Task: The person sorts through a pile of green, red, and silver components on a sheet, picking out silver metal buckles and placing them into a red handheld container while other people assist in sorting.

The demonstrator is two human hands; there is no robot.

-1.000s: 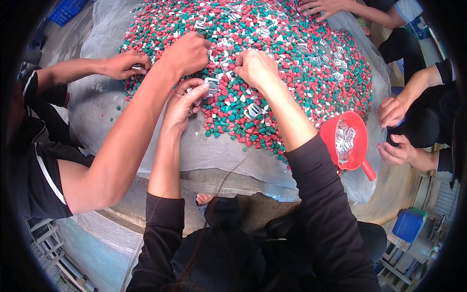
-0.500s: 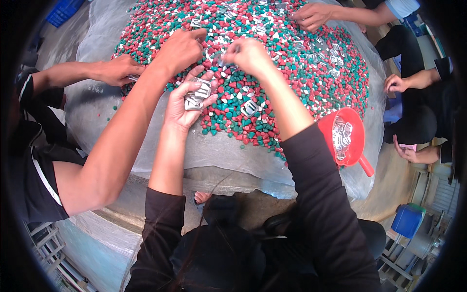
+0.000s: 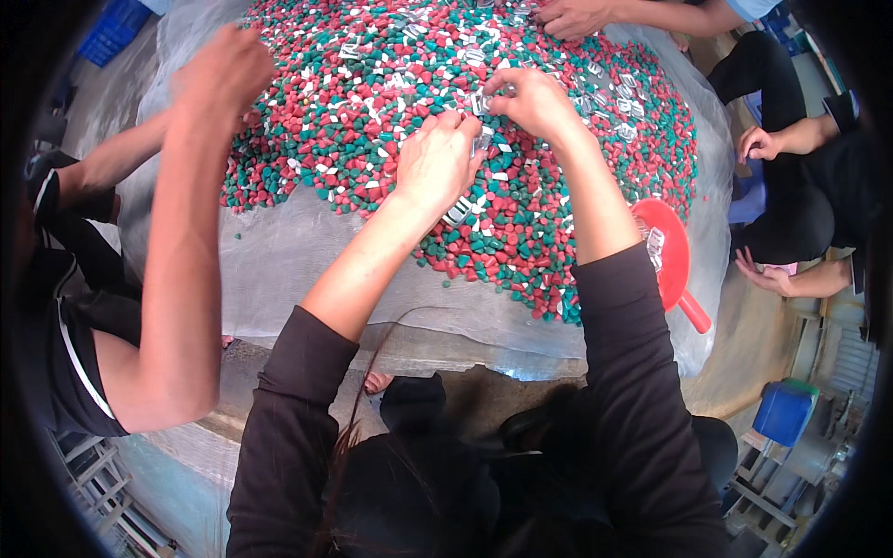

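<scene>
My left hand (image 3: pixel 437 160) is over the pile of small red, green and white cone-shaped pieces (image 3: pixel 502 232), its back turned up and its fingers curled. Metal buckles (image 3: pixel 483 139) show at its fingertips; the rest of what it holds is hidden by the hand. Just beyond it, my right hand (image 3: pixel 535 102) pinches a silvery slide buckle (image 3: pixel 479 104) between thumb and fingers. Another buckle (image 3: pixel 459 210) lies on the pieces beside my left wrist. More loose buckles (image 3: pixel 625 93) are scattered across the right part of the pile.
A red scoop (image 3: pixel 674 251) with buckles in it rests right of my right forearm. A co-worker's blurred hand (image 3: pixel 228 65) is raised at the left; another's hand (image 3: pixel 572 17) touches the pile's far side. A seated person's hands (image 3: pixel 758 144) are at the right. Pale sheeting (image 3: pixel 307 270) underlies the pile.
My left hand has turned from palm up to back up and moved right and slightly farther. My right hand has shifted right. The left co-worker's arm has swung away to the left.
</scene>
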